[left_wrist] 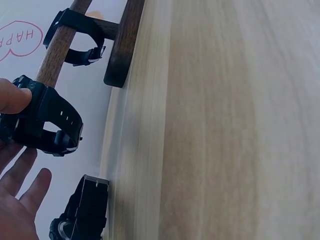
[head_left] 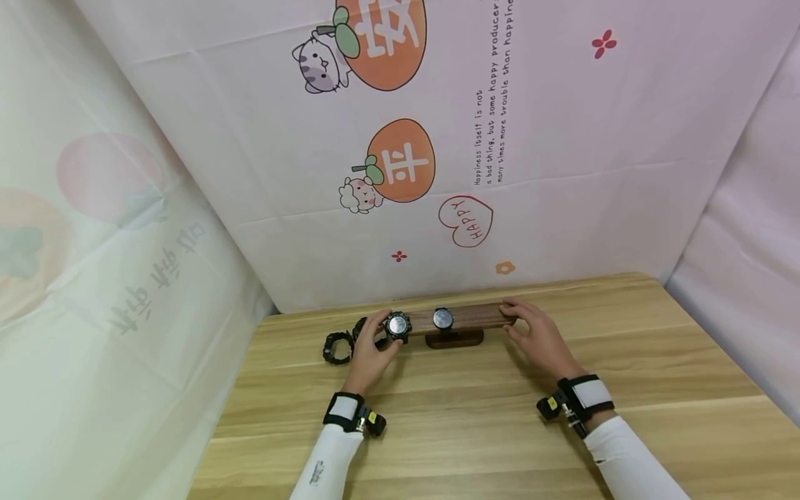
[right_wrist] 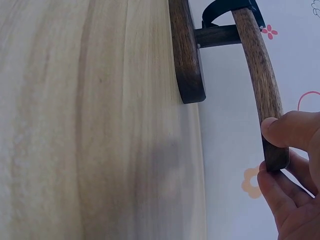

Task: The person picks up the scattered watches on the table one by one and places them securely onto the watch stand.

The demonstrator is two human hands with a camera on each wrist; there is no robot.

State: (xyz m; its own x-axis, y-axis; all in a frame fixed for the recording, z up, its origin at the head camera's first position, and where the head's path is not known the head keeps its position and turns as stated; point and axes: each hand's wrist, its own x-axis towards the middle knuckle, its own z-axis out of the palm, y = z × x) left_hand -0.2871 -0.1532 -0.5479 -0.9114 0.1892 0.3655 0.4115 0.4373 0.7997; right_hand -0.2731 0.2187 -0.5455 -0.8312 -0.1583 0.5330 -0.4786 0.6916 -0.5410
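Observation:
A dark wooden watch stand [head_left: 478, 317] stands near the table's back edge, its long bar raised on a short post over a flat base [head_left: 454, 339]. My left hand [head_left: 369, 357] grips a black watch [head_left: 398, 323] looped around the bar's left end, thumb on one side and fingers on the other. At the bar's right end, my right hand [head_left: 542, 340] pinches the wood between thumb and fingers, plain in the right wrist view. Between the hands, a second black watch [head_left: 443, 319] hangs around the bar near the post.
Left of my left hand, a black watch [head_left: 337, 348] lies on the wooden table [head_left: 462, 423]; another dark watch [head_left: 359, 326] is partly hidden behind that hand. A printed white cloth [head_left: 537, 236] hangs right behind the table, with more cloth along both sides.

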